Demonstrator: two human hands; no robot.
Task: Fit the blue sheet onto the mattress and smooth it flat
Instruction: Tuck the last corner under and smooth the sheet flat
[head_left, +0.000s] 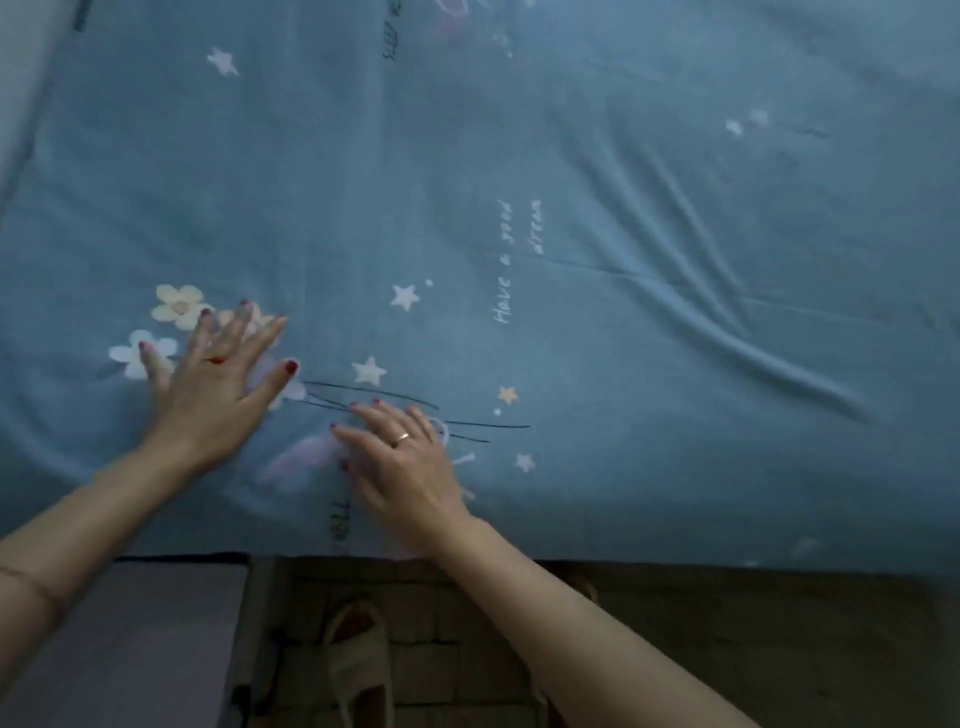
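The blue sheet (519, 156), printed with stars, flowers and small writing, covers the mattress and fills most of the view. My left hand (218, 384) lies flat on it near the printed flowers, fingers spread, holding nothing. My right hand (405, 462), with a ring on one finger, rests palm down just right of it, close to the near edge. Several long creases (727, 291) run diagonally across the sheet's right half. The sheet hangs over the mattress's near edge (623, 551).
Below the bed's near edge lies a brown patterned floor (779, 649) with a pale slipper (358, 660) on it. A grey flat surface (130, 649) stands at the lower left. A pale wall or panel (21, 78) borders the bed at the upper left.
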